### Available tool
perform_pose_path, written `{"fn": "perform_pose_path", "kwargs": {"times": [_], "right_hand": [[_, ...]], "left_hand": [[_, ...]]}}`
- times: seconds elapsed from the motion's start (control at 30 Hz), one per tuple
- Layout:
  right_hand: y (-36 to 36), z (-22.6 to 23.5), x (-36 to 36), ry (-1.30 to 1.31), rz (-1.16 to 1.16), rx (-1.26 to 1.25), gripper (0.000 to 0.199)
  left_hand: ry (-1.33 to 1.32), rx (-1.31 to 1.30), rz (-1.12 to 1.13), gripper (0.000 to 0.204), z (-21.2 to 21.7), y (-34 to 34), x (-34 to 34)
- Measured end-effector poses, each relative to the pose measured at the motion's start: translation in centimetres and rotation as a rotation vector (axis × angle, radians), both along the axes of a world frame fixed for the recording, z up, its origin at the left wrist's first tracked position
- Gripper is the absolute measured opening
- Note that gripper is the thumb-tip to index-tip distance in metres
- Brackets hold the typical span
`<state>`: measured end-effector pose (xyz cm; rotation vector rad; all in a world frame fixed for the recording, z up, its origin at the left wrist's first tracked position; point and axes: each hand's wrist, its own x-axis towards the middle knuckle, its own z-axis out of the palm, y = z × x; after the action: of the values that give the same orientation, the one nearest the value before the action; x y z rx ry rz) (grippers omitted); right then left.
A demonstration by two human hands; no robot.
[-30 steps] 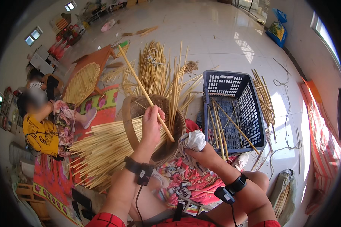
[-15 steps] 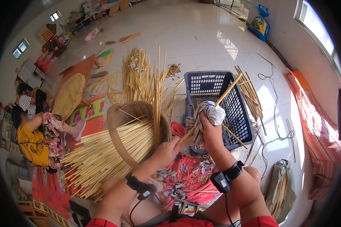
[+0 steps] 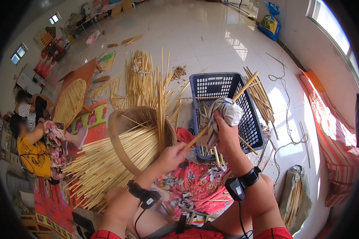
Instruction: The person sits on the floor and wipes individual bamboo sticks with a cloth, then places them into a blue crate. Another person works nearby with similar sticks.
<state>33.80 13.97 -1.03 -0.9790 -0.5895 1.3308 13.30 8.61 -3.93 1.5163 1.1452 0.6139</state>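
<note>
My left hand pinches the lower end of a long yellow stalk, which slants up to the far right. Higher on the stalk, my right hand is closed round a striped white-and-grey cloth wrapped about it. The stalk's far end sticks out beyond the cloth, over a dark blue plastic crate. Below my right hand, the ends of other stalks show at the crate's near edge. A patterned red cloth covered with small scraps lies between my knees.
A round woven basket lies tipped at my left, holding a large spread of peeled stalks. Behind it stands a tied bundle. More stalks lie right of the crate. Two people sit at the far left near a woven panel.
My right hand and the cloth have shifted slightly up and to the right along the stalk. My left hand has drawn a little down and left, so the hands are farther apart.
</note>
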Motion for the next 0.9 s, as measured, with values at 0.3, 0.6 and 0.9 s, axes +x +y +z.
{"fn": "perform_pose_path", "kwargs": {"times": [0.3,0.6,0.9], "right_hand": [[-1.4,0.0,-2.2,-0.011,0.051,-0.071,0.035],[3.0,1.6,6.0,0.133,-0.271,0.05,0.022],[-2.8,-1.5,-3.4,-0.168,0.224,-0.042,0.039]], "left_hand": [[-0.36,-0.462,0.023,0.022,1.9,-0.2,1.4],[-0.408,-0.586,-0.225,0.018,0.2,0.2,-1.2],[-0.575,-0.709,-0.071,0.03,1.2,0.7,-0.3]]}}
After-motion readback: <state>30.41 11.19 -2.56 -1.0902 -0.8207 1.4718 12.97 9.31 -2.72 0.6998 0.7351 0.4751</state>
